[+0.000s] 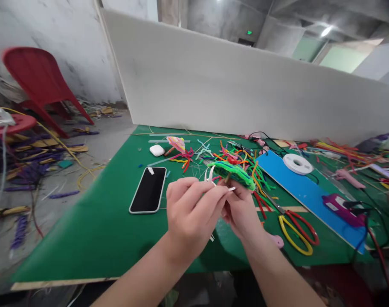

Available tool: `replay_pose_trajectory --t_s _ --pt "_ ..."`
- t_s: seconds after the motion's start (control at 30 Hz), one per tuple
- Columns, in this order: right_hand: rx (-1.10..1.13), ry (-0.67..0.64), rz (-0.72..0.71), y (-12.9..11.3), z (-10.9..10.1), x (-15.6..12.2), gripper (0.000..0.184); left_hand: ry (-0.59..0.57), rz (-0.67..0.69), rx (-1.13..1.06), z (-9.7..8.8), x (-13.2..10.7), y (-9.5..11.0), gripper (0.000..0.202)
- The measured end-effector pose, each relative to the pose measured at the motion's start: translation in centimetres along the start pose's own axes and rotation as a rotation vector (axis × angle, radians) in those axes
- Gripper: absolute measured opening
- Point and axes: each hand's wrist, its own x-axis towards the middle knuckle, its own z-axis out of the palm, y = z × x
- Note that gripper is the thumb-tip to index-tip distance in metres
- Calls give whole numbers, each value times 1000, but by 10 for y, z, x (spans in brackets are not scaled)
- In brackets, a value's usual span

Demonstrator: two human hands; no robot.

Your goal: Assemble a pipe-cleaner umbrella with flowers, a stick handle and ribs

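My left hand (191, 209) is closed in a pinch, and a thin white strip (211, 174) loops up from its fingers. The strip's short end pokes out at the fingertips. Close against it, my right hand (244, 211) is closed around the thin brown stem of a green pipe-cleaner piece (237, 175). That piece is fuzzy, flat and tilted, with some blue in it and a red bit at its top. The fingers of both hands nearly touch, hiding most of the stem. Below my hands, another white strip end (212, 238) shows.
A phone (148, 189) and a white case (157, 150) lie left on the green table (95, 238). Cut pipe cleaners (204, 149) spread behind my hands. To the right are scissors (298, 230), a blue board (287, 183), a white spool (297, 164) and a purple power strip (343, 209).
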Motion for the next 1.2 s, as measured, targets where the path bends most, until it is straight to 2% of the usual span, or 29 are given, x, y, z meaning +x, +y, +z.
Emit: replay_pose_trajectory --t_s 0.17,0.3,0.53,0.97,1.2 --pt "-20 -11 -19 10 -7 -6 22 -37 -102 -35 5 -7 3 13" --pt "-33 -16 -23 11 -7 -7 24 -60 -86 -36 3 -7 2 15" --pt "-100 -43 -22 14 -8 -9 29 -33 -44 4 3 -9 -2 19" --pt "-119 -57 -10 17 -9 -11 28 -58 -74 14 4 -12 -5 18" --pt "-129 -51 -29 17 -8 -10 29 -17 -92 29 6 -14 -6 16"
